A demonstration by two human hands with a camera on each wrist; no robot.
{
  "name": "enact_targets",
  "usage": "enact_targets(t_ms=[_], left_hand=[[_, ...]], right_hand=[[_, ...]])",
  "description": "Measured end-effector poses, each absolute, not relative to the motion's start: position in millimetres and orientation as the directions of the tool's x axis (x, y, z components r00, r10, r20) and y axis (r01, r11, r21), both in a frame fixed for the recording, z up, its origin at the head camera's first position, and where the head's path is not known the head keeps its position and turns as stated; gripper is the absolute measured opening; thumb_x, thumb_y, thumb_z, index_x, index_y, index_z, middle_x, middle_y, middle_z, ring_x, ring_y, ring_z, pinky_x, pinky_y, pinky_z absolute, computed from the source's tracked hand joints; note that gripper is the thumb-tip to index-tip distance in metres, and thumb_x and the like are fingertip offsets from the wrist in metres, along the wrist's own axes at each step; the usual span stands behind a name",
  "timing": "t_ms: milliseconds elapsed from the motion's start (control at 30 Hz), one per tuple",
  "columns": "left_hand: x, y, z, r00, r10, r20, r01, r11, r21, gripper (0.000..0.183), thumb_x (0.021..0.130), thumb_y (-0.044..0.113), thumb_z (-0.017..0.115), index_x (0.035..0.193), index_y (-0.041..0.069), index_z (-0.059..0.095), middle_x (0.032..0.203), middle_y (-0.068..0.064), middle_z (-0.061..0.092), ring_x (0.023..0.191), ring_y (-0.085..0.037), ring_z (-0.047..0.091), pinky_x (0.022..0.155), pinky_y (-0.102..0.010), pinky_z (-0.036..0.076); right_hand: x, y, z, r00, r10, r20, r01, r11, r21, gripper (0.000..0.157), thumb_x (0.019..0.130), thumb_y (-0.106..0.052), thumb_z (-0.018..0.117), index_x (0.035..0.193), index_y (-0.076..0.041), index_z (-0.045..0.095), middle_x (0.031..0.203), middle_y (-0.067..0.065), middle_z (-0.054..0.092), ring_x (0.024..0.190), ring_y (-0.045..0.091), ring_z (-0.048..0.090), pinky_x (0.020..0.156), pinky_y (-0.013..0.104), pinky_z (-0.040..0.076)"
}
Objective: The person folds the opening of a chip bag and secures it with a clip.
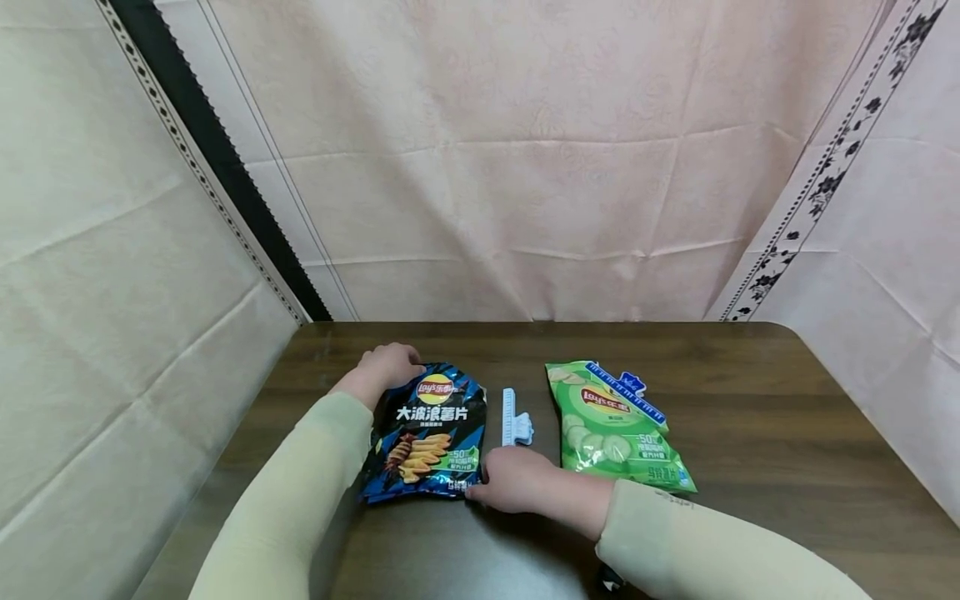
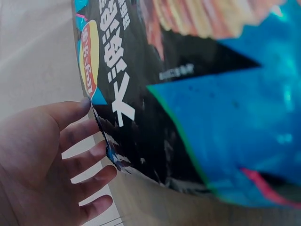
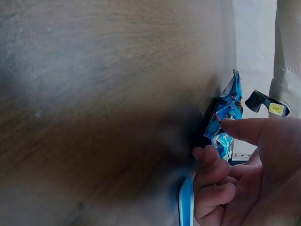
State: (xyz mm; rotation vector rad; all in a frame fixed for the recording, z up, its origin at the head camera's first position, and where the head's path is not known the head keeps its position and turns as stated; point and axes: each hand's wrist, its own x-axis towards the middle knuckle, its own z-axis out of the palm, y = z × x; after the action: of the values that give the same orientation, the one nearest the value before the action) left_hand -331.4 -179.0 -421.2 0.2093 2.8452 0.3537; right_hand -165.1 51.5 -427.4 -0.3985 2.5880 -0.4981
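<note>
A black and blue bag of potato chips (image 1: 427, 433) lies on the table with its printed front up. At its upper left corner, my left hand (image 1: 386, 367) holds the edge; in the left wrist view its thumb and fingertips meet the bag's rim. My right hand (image 1: 517, 479) pinches the lower right edge, thumb near the corner. A light blue bag clip (image 1: 510, 417) lies just beyond the right hand, partly hidden by it. In the right wrist view, the clip (image 3: 186, 200) shows beside the curled fingers.
To the right, a green bag of potato chips (image 1: 607, 433) lies with a dark blue clip (image 1: 626, 392) across its top. A small black object (image 1: 609, 579) peeks out under the right sleeve. Pale cloth (image 1: 525, 167) hangs behind the brown wooden table (image 1: 750, 433).
</note>
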Motion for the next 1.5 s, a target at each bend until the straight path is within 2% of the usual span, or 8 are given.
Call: enact_targets(t_ms=[433,567,800,1000,1267,1500], left_hand=[[-332.4,-175.9,-415.8,-0.96,0.153,-0.233,0.083,0.956,0.282,0.03,0.101,0.034,0.056,0.118,0.012,0.066,0.119,-0.01,0.065,0.111,-0.034,0.055,0.104,-0.057,0.03],[-332.6,-176.5,-414.9,-0.962,0.162,-0.221,0.092,0.95,0.298,0.03,0.102,0.035,0.053,0.117,0.013,0.066,0.12,-0.009,0.065,0.112,-0.034,0.056,0.106,-0.059,0.028],[-331.7,-175.8,-411.2,-0.959,0.201,-0.201,0.136,0.945,0.296,0.033,0.105,0.034,0.048,0.125,0.014,0.065,0.129,-0.01,0.063,0.122,-0.036,0.053,0.108,-0.062,0.025],[-331.2,-178.4,-405.9,-0.964,0.22,-0.151,0.169,0.941,0.294,0.029,0.104,0.029,0.05,0.122,0.013,0.066,0.125,-0.009,0.065,0.117,-0.033,0.057,0.107,-0.062,0.026],[-322.6,-181.9,-391.8,-0.976,0.205,-0.073,0.17,0.928,0.33,0.026,0.103,0.029,0.053,0.118,0.013,0.066,0.115,-0.01,0.065,0.101,-0.029,0.059,0.096,-0.053,0.045],[-304.9,-181.7,-372.3,-0.976,0.218,0.017,0.212,0.925,0.316,0.024,0.102,0.026,0.053,0.116,0.013,0.068,0.118,-0.01,0.064,0.104,-0.029,0.06,0.093,-0.053,0.047]], right_hand=[[-166.1,46.2,-428.0,-0.847,-0.33,-0.417,-0.155,0.903,-0.4,0.036,0.09,-0.048,0.069,0.079,-0.014,0.066,0.069,0.0,0.058,0.06,0.017,0.054,0.057,0.034,0.045],[-165.4,45.5,-428.6,-0.846,-0.337,-0.414,-0.162,0.9,-0.404,0.036,0.09,-0.047,0.069,0.075,-0.014,0.065,0.067,0.0,0.059,0.059,0.017,0.054,0.056,0.034,0.044],[-165.2,45.9,-429.8,-0.848,-0.342,-0.406,-0.171,0.9,-0.401,0.037,0.09,-0.047,0.069,0.072,-0.015,0.064,0.066,0.0,0.058,0.058,0.016,0.054,0.055,0.034,0.043],[-165.0,46.0,-429.6,-0.848,-0.339,-0.408,-0.168,0.901,-0.401,0.037,0.09,-0.047,0.069,0.071,-0.015,0.064,0.066,0.001,0.059,0.059,0.017,0.054,0.055,0.034,0.043],[-162.2,46.4,-430.2,-0.858,-0.344,-0.381,-0.182,0.898,-0.401,0.038,0.088,-0.047,0.07,0.069,-0.015,0.063,0.065,0.0,0.057,0.058,0.016,0.052,0.055,0.034,0.043],[-159.5,48.0,-432.7,-0.863,-0.356,-0.358,-0.192,0.887,-0.419,0.041,0.088,-0.046,0.071,0.064,-0.016,0.058,0.062,0.0,0.055,0.055,0.015,0.05,0.052,0.033,0.041]])
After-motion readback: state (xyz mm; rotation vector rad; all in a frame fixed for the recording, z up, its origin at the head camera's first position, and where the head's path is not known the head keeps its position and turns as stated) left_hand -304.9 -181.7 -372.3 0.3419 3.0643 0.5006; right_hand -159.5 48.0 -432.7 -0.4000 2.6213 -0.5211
